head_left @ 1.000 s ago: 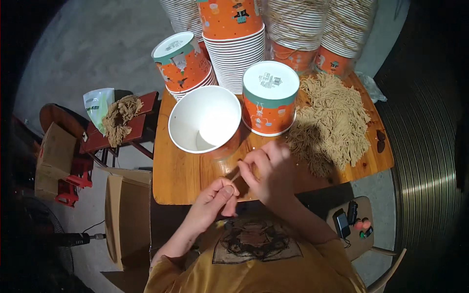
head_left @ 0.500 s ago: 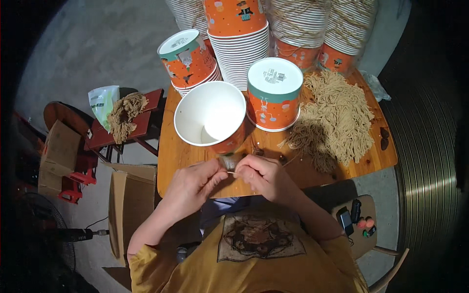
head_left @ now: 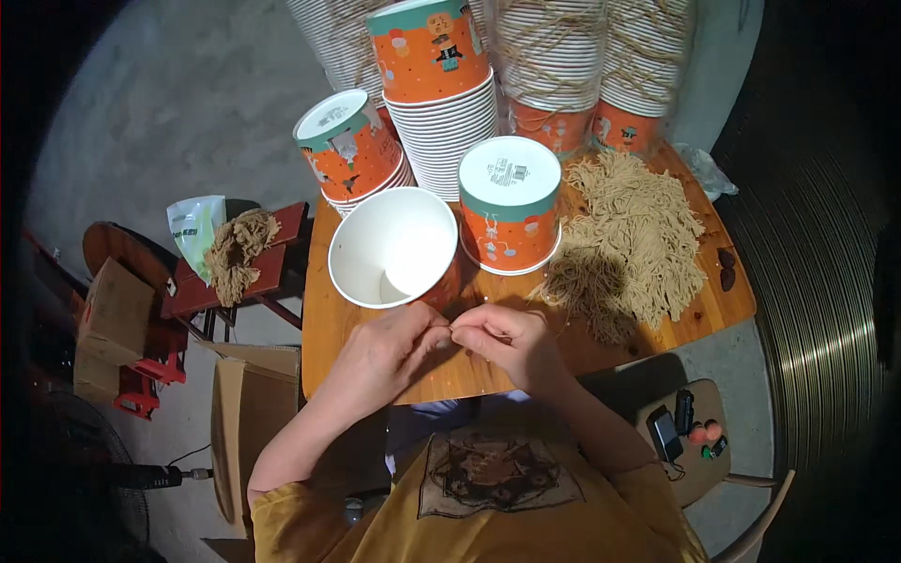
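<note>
Both hands, left [head_left: 389, 352] and right [head_left: 507, 340], pinch fingertips together over the table's near edge [head_left: 441, 380], what they hold too small to tell, one open cup [head_left: 392, 249] just beyond, one string pile [head_left: 629, 244] right.

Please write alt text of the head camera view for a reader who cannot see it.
Seen from above, a person's left hand and right hand meet fingertip to fingertip over a wooden table, beside an open white paper cup. Orange cup stacks and a pile of tan string lie beyond.

Grey concrete floor [head_left: 188, 113], red stool [head_left: 272, 272]
</note>
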